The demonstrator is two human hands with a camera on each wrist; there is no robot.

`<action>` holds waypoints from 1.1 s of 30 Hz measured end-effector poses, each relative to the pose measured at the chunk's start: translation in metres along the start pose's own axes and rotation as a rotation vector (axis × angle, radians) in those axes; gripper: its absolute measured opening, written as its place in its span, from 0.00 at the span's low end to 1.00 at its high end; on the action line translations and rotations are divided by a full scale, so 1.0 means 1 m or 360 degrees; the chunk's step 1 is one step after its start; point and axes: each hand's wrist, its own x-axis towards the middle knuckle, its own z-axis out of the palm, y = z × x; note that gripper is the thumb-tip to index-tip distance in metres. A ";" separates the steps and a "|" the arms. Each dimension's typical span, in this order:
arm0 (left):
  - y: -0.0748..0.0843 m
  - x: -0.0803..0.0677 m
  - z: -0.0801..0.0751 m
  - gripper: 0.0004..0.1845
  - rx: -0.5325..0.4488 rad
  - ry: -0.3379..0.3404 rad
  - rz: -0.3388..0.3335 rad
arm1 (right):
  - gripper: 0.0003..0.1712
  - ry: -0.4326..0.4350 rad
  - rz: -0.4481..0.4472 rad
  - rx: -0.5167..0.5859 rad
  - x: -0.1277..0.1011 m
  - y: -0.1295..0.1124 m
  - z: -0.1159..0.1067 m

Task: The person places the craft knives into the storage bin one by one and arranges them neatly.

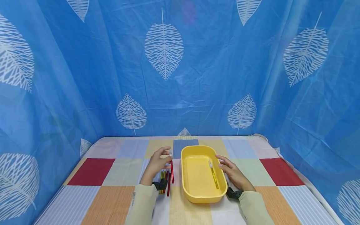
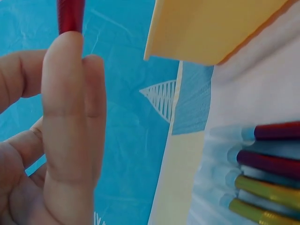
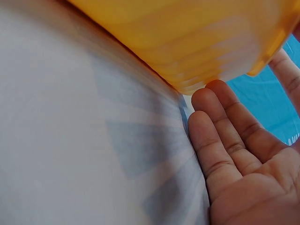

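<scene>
Beside the yellow tray (image 1: 197, 179), my left hand (image 1: 157, 162) pinches a red pen (image 1: 172, 175), probably light, stiff and slick, best held mid-barrel.

Tray (image 1: 197, 179), pens (image 1: 168, 187) on patchwork cloth (image 1: 107, 204)

A curtained booth, blue curtains (image 1: 208, 62) are hanging on three sides, white leaf prints (image 1: 164, 51) are showing on them, a patchwork cloth (image 1: 91, 172) is covering the bench (image 1: 121, 200), the wider room is lying hidden.
</scene>
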 end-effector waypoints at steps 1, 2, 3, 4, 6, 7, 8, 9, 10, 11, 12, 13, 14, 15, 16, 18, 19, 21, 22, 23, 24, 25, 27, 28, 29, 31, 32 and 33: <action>0.000 0.000 0.001 0.27 -0.0009 -0.0008 0.0003 | 0.34 -0.0001 0.0003 0.0003 0.000 0.000 0.000; 0.000 0.000 0.002 0.27 -0.0016 -0.0017 0.0006 | 0.34 0.0000 0.0004 0.0005 0.000 0.001 0.000; 0.001 0.000 0.003 0.27 -0.0023 -0.0025 0.0008 | 0.34 -0.0002 0.0003 0.0005 0.000 0.001 0.000; 0.001 0.000 0.004 0.27 -0.0024 -0.0034 0.0012 | 0.34 -0.0005 0.0000 0.0001 0.001 0.001 0.000; 0.001 0.000 0.007 0.27 -0.0013 -0.0056 0.0024 | 0.34 -0.0010 -0.0009 -0.0013 0.001 0.002 0.000; 0.002 0.000 0.008 0.27 -0.0011 -0.0065 0.0023 | 0.34 -0.0003 -0.0005 -0.0013 0.001 0.002 0.000; 0.002 0.000 0.009 0.27 -0.0004 -0.0072 0.0021 | 0.34 0.0002 -0.0001 -0.0013 0.002 0.002 0.000; 0.002 0.000 0.010 0.27 0.0001 -0.0077 0.0018 | 0.34 0.0011 0.0006 -0.0014 0.002 0.002 0.000; 0.002 0.001 0.011 0.27 0.0005 -0.0081 0.0013 | 0.34 0.0016 0.0013 -0.0012 0.002 0.001 0.000; 0.002 0.001 0.012 0.27 0.0007 -0.0085 0.0008 | 0.34 0.0019 0.0017 -0.0011 0.002 0.001 0.000; 0.002 0.001 0.012 0.27 0.0006 -0.0088 -0.0003 | 0.34 0.0022 0.0021 -0.0007 0.002 0.001 0.000; 0.002 0.001 0.013 0.27 0.0005 -0.0092 -0.0007 | 0.34 0.0023 0.0022 -0.0001 0.001 0.001 0.000; 0.003 0.001 0.014 0.27 0.0004 -0.0098 -0.0008 | 0.34 0.0021 0.0019 -0.0005 0.001 0.001 0.000; 0.003 0.001 0.015 0.28 0.0003 -0.0109 -0.0005 | 0.34 0.0019 0.0014 -0.0005 0.001 0.001 0.000; 0.003 0.001 0.016 0.28 0.0002 -0.0118 -0.0006 | 0.34 0.0010 0.0005 -0.0007 0.001 0.000 0.000; 0.003 0.001 0.018 0.29 0.0002 -0.0140 -0.0002 | 0.34 0.0004 -0.0005 -0.0006 0.000 0.000 0.000; 0.003 0.001 0.019 0.29 0.0005 -0.0152 0.0004 | 0.34 -0.0003 -0.0011 -0.0006 0.000 0.000 0.000; 0.003 0.001 0.021 0.29 0.0010 -0.0171 0.0009 | 0.34 -0.0002 -0.0016 -0.0002 0.000 0.000 0.000; 0.003 0.001 0.023 0.29 0.0009 -0.0173 0.0007 | 0.34 -0.0008 -0.0021 -0.0002 0.000 0.000 0.000; 0.002 0.001 0.024 0.29 0.0007 -0.0182 0.0011 | 0.34 -0.0011 -0.0024 0.0001 0.000 -0.001 0.000; 0.003 0.001 0.025 0.29 0.0008 -0.0187 0.0012 | 0.34 -0.0015 -0.0029 0.0001 0.000 -0.001 0.000; 0.003 0.001 0.026 0.29 0.0004 -0.0190 0.0013 | 0.34 -0.0021 -0.0034 0.0003 0.000 -0.001 0.000; 0.003 0.000 0.027 0.28 -0.0003 -0.0192 0.0011 | 0.34 -0.0030 -0.0040 0.0008 0.000 -0.002 0.000; 0.003 0.000 0.028 0.28 -0.0009 -0.0193 0.0009 | 0.34 -0.0030 -0.0041 0.0010 0.000 -0.002 0.000; 0.004 -0.001 0.029 0.29 -0.0007 -0.0197 0.0016 | 0.34 -0.0030 -0.0041 0.0011 0.000 -0.002 0.000; 0.005 -0.001 0.031 0.28 -0.0005 -0.0198 0.0017 | 0.34 -0.0034 -0.0044 0.0011 0.000 -0.003 -0.001; 0.006 -0.001 0.032 0.29 0.0002 -0.0201 0.0021 | 0.34 -0.0036 -0.0044 0.0010 0.000 -0.003 -0.001; 0.006 -0.001 0.033 0.28 0.0008 -0.0204 0.0023 | 0.34 -0.0036 -0.0045 0.0007 0.000 -0.003 -0.001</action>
